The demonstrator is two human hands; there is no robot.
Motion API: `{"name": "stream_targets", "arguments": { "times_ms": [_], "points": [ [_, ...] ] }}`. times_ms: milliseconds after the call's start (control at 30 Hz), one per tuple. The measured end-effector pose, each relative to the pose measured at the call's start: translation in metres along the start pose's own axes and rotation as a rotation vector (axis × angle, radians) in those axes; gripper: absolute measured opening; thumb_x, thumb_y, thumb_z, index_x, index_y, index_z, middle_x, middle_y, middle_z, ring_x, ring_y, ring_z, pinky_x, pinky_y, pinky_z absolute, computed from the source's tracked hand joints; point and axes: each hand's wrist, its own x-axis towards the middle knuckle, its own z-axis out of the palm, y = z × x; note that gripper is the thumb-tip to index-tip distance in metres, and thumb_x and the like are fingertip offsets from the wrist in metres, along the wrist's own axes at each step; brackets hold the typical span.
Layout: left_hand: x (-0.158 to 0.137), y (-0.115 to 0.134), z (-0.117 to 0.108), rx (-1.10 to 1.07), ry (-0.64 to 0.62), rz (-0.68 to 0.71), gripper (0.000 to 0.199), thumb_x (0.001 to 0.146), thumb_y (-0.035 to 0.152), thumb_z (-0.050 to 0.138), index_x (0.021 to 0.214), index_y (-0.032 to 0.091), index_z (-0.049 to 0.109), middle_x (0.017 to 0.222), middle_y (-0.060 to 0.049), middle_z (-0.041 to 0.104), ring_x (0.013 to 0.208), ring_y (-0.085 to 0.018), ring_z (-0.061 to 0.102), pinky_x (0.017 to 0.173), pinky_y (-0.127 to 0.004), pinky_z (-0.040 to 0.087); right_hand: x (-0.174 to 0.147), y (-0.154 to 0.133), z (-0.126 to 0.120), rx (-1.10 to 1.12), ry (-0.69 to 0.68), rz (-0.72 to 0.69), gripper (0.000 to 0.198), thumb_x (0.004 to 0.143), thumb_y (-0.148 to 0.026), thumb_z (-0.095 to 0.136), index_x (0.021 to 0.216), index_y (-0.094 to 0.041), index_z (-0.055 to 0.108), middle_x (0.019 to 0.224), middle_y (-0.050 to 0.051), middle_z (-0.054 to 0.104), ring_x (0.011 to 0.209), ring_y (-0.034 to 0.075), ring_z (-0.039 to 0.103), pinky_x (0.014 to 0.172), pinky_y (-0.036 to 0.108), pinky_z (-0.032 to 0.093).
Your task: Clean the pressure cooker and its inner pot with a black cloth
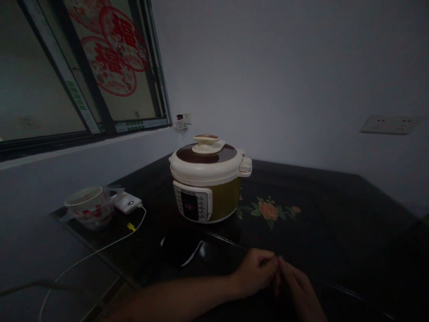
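My left hand (256,272) is closed in a pinch at the table's front edge. Its fingertips meet those of my right hand (298,281), whose fingers are pressed together too. Anything between them is too small or dark to make out. Beyond my hands, on the black table (318,214), stands a cream and olive-green electric pressure cooker (204,179) with its lid on. A dark cloth-like item with white edging (182,248) lies between the cooker and my left forearm.
A bowl (89,205) in a plastic bag stands at the table's left edge. Beside it lies a white device (127,202), its white cable (97,252) trailing off the edge. A flower print (268,211) decorates the tabletop. Walls and a window (110,67) close off the back and left.
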Motion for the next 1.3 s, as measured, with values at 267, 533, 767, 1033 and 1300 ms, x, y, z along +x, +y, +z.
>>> {"name": "stream_targets", "arguments": {
  "times_ms": [267,533,767,1033,1300],
  "points": [
    [-0.001,0.001,-0.001,0.019,-0.013,0.007,0.059,0.077,0.074,0.048,0.056,0.019,0.047,0.045,0.006,0.044,0.038,-0.006,0.034,0.039,-0.023,0.022,0.000,-0.008,0.002,-0.013,-0.009,0.003,0.067,0.071,-0.085,0.048,0.053,-0.020,0.052,0.054,0.001,0.047,0.051,0.013,0.043,0.048,0.026,0.037],
    [-0.001,-0.001,-0.003,0.025,-0.010,0.013,0.060,0.077,0.076,0.047,0.059,0.019,0.049,0.044,0.006,0.042,0.036,-0.006,0.032,0.038,-0.023,0.022,-0.001,-0.014,0.005,-0.018,-0.025,-0.032,0.068,0.073,-0.085,0.044,0.050,-0.021,0.050,0.051,0.001,0.047,0.051,0.014,0.043,0.053,0.027,0.039],
    [0.000,-0.004,-0.002,0.011,-0.014,0.018,0.063,0.076,0.079,0.046,0.058,0.019,0.049,0.042,0.005,0.044,0.034,-0.006,0.031,0.037,-0.023,0.021,0.001,-0.007,0.006,0.001,-0.003,-0.025,0.068,0.073,-0.085,0.045,0.052,-0.021,0.049,0.052,0.001,0.049,0.053,0.015,0.047,0.056,0.028,0.039],
    [-0.002,0.001,0.000,0.033,0.001,-0.013,0.064,0.073,0.081,0.048,0.059,0.019,0.049,0.042,0.004,0.044,0.034,-0.006,0.031,0.036,-0.023,0.020,0.003,-0.004,0.008,0.039,-0.038,-0.028,0.071,0.073,-0.087,0.041,0.052,-0.020,0.050,0.050,0.000,0.048,0.051,0.014,0.046,0.056,0.028,0.039],
    [-0.002,0.000,0.000,0.038,0.016,-0.027,0.064,0.073,0.081,0.049,0.060,0.018,0.050,0.042,0.004,0.044,0.034,-0.006,0.032,0.036,-0.022,0.020,0.002,-0.012,0.008,0.049,-0.059,-0.062,0.071,0.074,-0.087,0.040,0.051,-0.021,0.050,0.049,0.001,0.049,0.051,0.014,0.046,0.058,0.028,0.041]
  ]
}}
